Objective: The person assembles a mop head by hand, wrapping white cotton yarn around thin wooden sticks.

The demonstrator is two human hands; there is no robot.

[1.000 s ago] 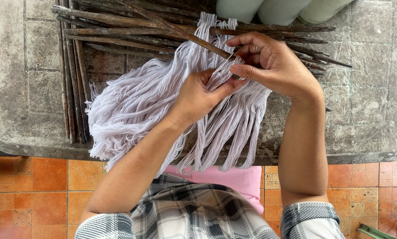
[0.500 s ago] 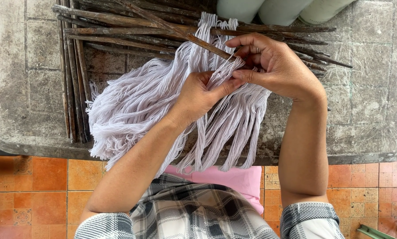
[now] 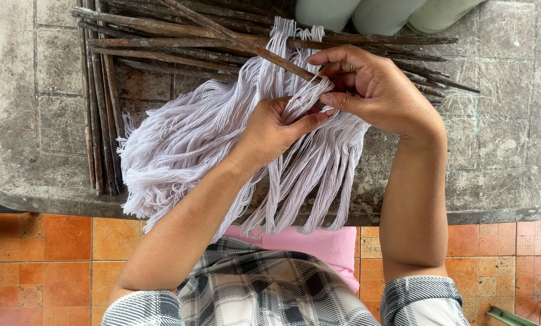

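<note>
A thick bundle of pale lilac-white yarn strands [image 3: 186, 142] lies across a worn grey tabletop [image 3: 505, 151], its loose ends hanging over the near edge. My left hand [image 3: 276, 130] rests on the bundle's middle and pinches a few strands between thumb and fingers. My right hand [image 3: 373, 90] sits just right of it, fingers curled around strands looped over a thin dark wooden stick [image 3: 240, 42]. The two hands almost touch. The yarn between them is partly hidden by my fingers.
Many long dark sticks [image 3: 101, 102] lie in piles along the left and far side of the table. Pale green cylinders [image 3: 385, 12] stand at the far edge. Below are orange floor tiles [image 3: 47, 253], my plaid shirt and a pink cloth [image 3: 318, 244].
My hands stay in place on the yarn. Only my fingers shift slightly among the strands.
</note>
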